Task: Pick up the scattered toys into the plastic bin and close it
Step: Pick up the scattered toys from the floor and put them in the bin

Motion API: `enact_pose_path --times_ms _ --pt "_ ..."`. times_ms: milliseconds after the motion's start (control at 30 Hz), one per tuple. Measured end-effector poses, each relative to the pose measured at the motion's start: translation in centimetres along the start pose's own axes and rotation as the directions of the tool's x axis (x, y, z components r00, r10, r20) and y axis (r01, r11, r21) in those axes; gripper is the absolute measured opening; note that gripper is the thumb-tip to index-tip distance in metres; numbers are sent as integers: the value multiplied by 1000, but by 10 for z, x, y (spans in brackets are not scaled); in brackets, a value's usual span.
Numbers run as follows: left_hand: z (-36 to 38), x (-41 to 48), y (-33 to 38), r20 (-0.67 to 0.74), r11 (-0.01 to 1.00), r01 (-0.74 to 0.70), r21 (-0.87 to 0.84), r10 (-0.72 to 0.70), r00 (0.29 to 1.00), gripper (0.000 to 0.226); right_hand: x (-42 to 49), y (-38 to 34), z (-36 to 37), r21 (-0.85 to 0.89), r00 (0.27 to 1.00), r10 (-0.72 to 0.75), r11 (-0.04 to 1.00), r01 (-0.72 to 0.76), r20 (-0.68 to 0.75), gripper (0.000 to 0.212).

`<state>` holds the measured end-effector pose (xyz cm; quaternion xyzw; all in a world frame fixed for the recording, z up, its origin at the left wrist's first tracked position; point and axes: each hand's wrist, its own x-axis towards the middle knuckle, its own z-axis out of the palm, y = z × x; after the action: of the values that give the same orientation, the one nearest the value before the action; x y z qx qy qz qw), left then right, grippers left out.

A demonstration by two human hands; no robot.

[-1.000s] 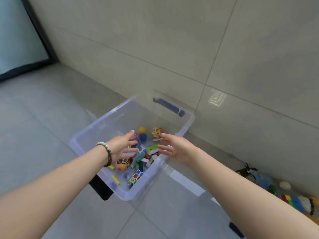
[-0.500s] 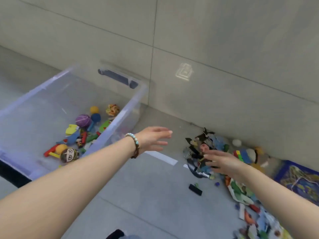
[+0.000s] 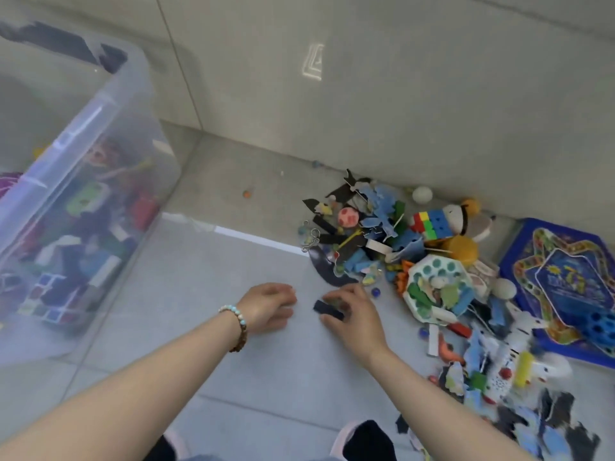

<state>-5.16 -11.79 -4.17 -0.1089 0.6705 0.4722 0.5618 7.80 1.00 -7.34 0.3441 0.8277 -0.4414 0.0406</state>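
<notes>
Closest to the camera there's a pair of feet in dark socks and pale slippers (image 3: 361,439) poking in at the bottom edge, standing on the grey tiled floor (image 3: 206,367). Both bare forearms stretch out from there. The left hand (image 3: 268,306), with a beaded bracelet (image 3: 237,322) on the wrist, sits low over the floor with fingers curled loosely, nothing in it as far as the frame shows. The right hand (image 3: 354,309) is just beside it, fingers bent down around a small dark block (image 3: 327,309) lying on the floor; it's touching or nearly touching it, but whether it's actually clamped on can't be told.

Off to the right is the main mess: a big pile of scattered toys (image 3: 442,294) running along the foot of the wall, with puzzle pieces, marbles, an octagonal white tray (image 3: 436,287) full of bits, a yellow ball (image 3: 462,249), a colourful cube (image 3: 431,224) and a plush toy (image 3: 469,217). A blue game board (image 3: 565,281) lies flat at the far right edge.

On the left stands the clear plastic bin (image 3: 83,181), open, no lid on it, already holding a jumble of toys, well apart from the pile. Behind everything is the grey tiled wall (image 3: 399,94).
</notes>
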Motion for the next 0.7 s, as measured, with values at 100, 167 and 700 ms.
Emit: enact_pose_path --times_ms 100,167,700 --pt "-3 5 -3 -4 994 16 -112 -16 1000 26 0 1 2 -39 999 -9 999 7 -54 21" --pt "0 7 -3 36 983 40 -178 -34 999 31 2 -3 1 15 995 25 1000 -23 -99 19" --pt "41 23 1 221 899 124 -420 -31 975 30 -11 23 -32 294 905 232 947 -127 -356 27"
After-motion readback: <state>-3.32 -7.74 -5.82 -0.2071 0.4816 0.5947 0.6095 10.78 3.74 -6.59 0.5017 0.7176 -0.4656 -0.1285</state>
